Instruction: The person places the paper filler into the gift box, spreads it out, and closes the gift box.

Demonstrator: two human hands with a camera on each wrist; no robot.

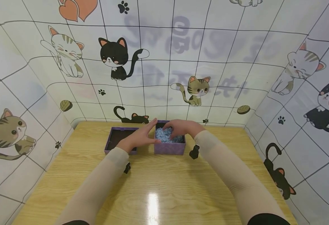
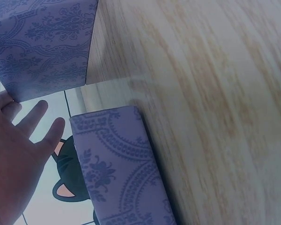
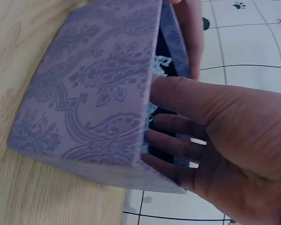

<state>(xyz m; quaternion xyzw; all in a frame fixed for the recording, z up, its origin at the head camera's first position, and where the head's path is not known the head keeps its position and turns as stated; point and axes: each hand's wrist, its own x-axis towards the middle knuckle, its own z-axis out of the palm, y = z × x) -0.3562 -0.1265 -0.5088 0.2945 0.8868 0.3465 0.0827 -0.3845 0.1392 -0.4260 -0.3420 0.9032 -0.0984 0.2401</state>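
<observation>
A purple patterned box (image 1: 169,148) stands uncovered at the back of the table, with light blue shredded paper (image 1: 162,135) inside. My right hand (image 1: 183,127) reaches into it from above, fingers spread in the paper. In the right wrist view the fingertips of that hand (image 3: 234,140) are hidden behind the box wall (image 3: 91,84). My left hand (image 1: 142,136) rests at the box's left side, thumb by the front corner and fingers toward the back. The left wrist view shows straight, parted fingers (image 2: 33,118) beside the box (image 2: 42,47).
Left of the box lies a shallow purple lid (image 1: 114,140), its dark inside facing up and partly covered by my left forearm. The wooden table (image 1: 159,187) ends at a cat-print backdrop (image 1: 159,72) behind and on both sides.
</observation>
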